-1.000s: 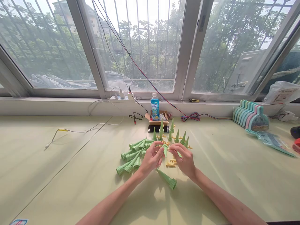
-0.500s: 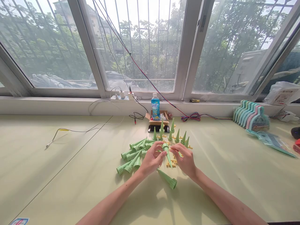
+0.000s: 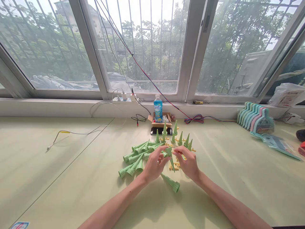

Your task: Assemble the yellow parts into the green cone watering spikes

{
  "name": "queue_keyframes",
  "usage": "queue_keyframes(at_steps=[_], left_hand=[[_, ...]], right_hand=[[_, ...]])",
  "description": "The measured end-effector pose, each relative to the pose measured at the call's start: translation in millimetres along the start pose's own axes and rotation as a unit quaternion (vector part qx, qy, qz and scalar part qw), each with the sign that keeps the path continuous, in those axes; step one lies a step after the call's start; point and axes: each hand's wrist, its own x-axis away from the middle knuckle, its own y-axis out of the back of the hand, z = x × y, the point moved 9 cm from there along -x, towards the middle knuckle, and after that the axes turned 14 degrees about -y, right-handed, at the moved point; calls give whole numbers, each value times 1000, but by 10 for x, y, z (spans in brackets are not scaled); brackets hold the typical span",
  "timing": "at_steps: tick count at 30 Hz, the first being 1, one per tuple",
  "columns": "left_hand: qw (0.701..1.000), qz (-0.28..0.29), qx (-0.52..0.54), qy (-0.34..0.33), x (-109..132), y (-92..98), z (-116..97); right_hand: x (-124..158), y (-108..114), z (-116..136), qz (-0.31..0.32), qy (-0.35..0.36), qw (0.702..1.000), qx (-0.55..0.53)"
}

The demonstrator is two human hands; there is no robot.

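Note:
My left hand (image 3: 153, 166) is closed around the wide end of a green plastic watering spike (image 3: 172, 163), whose tip points down and towards me. My right hand (image 3: 189, 163) pinches a small yellow valve piece (image 3: 173, 151) against the spike's side; fingers mostly cover it. Just in front of my hands, another green spike (image 3: 172, 183) lies on its side. A heap of green spikes (image 3: 132, 168) lies left of my left hand. Loose yellow valve pieces (image 3: 174, 168) lie beneath my hands. Behind them, several green spikes (image 3: 180, 139) stand tip up with yellow pieces through them.
A blue-liquid bottle (image 3: 158, 109) stands by a small cardboard box (image 3: 164, 124), with a black phone (image 3: 154, 131) before it. Cables (image 3: 195, 119) run along the back of the pale green table (image 3: 71, 190). At right are packed dustpan-like items (image 3: 262, 119) beneath the window.
The spike in my left hand has turned slightly, and the left fingers have shifted on its wide end. My right hand stays nearly in place.

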Motion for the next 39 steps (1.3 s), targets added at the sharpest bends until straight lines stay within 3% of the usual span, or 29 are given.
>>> queue_keyframes(at_steps=[7,20,26,30,35,39], left_hand=[[995,2,-53,-86,-3,14,-112],[992,-57,-53,-101,-16,87,-152],[995,-57,-47,-68,-19,96,-120],[996,-79,18,-28,-10,115,-52],[985,-96,128,61,-2,89,105],[964,-81,209,141,25,-3,209]], right_hand=[[16,-29,-16,10,-8,1000,-10],[15,-86,-101,30,-51,998,-18],[13,-91,-73,35,-50,998,-22],[7,-28,-15,15,-33,999,-28],[5,55,79,-15,1,999,-41],[23,31,171,-1,44,998,-44]])
